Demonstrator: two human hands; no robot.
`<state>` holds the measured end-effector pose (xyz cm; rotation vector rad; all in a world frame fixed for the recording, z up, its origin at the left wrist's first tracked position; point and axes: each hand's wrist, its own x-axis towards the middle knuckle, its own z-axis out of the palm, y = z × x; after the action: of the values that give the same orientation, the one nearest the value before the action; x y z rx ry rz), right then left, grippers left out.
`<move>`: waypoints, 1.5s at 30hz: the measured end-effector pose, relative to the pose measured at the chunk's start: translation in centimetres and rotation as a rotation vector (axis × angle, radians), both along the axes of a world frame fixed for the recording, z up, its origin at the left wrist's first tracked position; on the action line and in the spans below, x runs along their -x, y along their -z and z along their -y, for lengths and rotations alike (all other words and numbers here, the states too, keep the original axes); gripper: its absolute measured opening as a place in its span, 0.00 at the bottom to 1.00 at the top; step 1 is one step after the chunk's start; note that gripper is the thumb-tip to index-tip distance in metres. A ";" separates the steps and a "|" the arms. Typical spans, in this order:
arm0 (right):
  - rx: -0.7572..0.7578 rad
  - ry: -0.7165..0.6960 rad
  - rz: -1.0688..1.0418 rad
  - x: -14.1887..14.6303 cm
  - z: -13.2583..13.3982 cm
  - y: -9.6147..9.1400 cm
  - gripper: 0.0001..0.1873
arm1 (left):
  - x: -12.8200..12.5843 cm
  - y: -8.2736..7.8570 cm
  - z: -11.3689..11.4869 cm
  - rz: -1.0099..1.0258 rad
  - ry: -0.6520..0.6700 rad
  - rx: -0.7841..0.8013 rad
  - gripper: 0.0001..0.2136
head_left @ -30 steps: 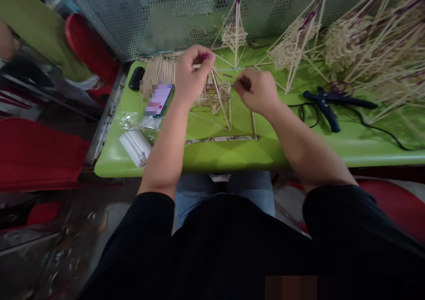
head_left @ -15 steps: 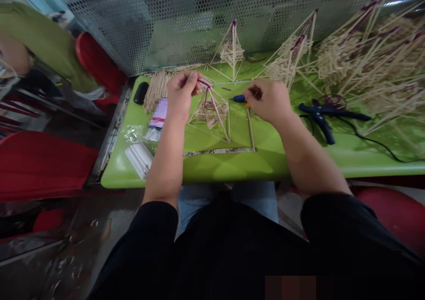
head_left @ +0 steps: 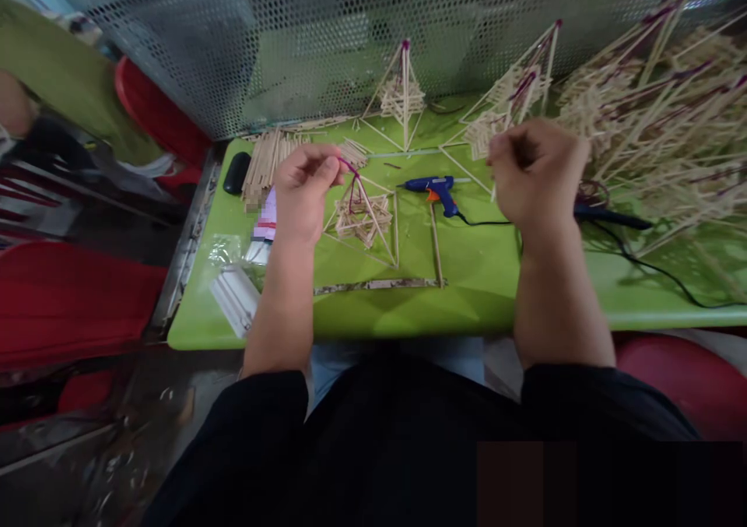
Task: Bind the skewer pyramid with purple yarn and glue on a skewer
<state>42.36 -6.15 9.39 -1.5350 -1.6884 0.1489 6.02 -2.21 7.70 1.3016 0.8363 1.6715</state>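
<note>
While left fingers (head_left: pixel 330 171) pinch purple cord (head_left: pixel 348 166), stick frame (head_left: pixel 374 215) sits beside.

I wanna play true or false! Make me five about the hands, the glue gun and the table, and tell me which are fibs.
1. The left hand pinches purple string. True.
2. The glue gun lies on the table. True.
3. The right hand is gripping the glue gun. False: it is apart from it.
4. The table is red. False: it is green.
5. The glue gun's trigger is orange. True.
</note>
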 end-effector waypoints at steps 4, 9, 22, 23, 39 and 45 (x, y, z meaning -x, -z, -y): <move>0.244 0.030 0.221 0.1 -1.4 1.0 0.15 | 0.5 0.0 0.3 0.006 -0.032 -0.042 0.17; 0.569 -0.022 0.480 0.8 -2.2 1.2 0.22 | 0.6 -0.8 1.5 -0.041 -0.112 -0.082 0.19; 0.836 -0.358 0.758 5.2 -0.9 3.6 0.11 | 1.9 -0.5 0.6 0.112 -0.346 -0.160 0.10; 0.837 -0.367 0.760 5.2 -0.9 3.6 0.11 | 2.2 0.0 0.1 0.121 -0.347 -0.131 0.08; 0.699 -0.510 0.580 5.8 0.3 -0.1 0.17 | 1.0 0.4 1.0 -0.369 0.037 -0.146 0.14; 0.324 -0.694 0.258 9.2 1.5 -7.1 0.11 | 0.4 0.4 0.9 -0.335 -0.032 -0.154 0.08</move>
<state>33.15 -7.64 16.54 -1.1513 -2.4490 0.6314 5.62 -3.10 7.28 1.7150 0.9393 1.5898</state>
